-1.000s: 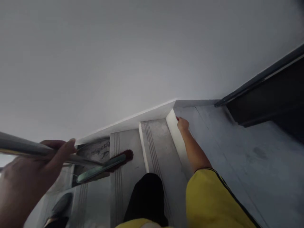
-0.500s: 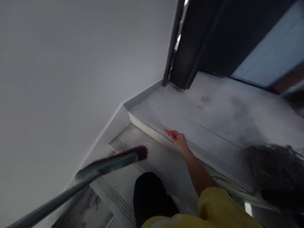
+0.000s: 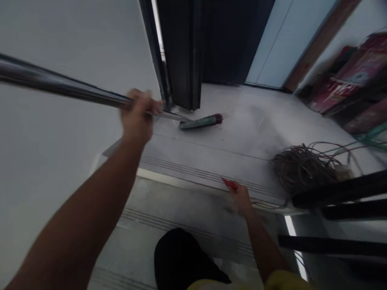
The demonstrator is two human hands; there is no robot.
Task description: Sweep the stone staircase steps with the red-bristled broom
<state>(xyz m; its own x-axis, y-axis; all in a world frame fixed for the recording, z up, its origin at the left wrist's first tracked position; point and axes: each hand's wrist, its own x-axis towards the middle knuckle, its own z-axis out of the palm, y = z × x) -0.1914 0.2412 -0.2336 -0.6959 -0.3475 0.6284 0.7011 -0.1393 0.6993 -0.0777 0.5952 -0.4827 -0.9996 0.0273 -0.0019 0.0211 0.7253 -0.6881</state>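
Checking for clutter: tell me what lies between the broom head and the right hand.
Only bare landing floor between broom head and right hand, head view.

The pole (image 3: pixel 60 86) is shiny silver-grey. The broom head (image 3: pixel 199 121) is green with dark red bristles. The floor (image 3: pixel 242 133) under the head is pale grey, and its step edge has thin dark stripes. Right of the head, the wires (image 3: pixel 302 165) are brownish grey. The right hand (image 3: pixel 242 198) holds a red thing (image 3: pixel 229 184).
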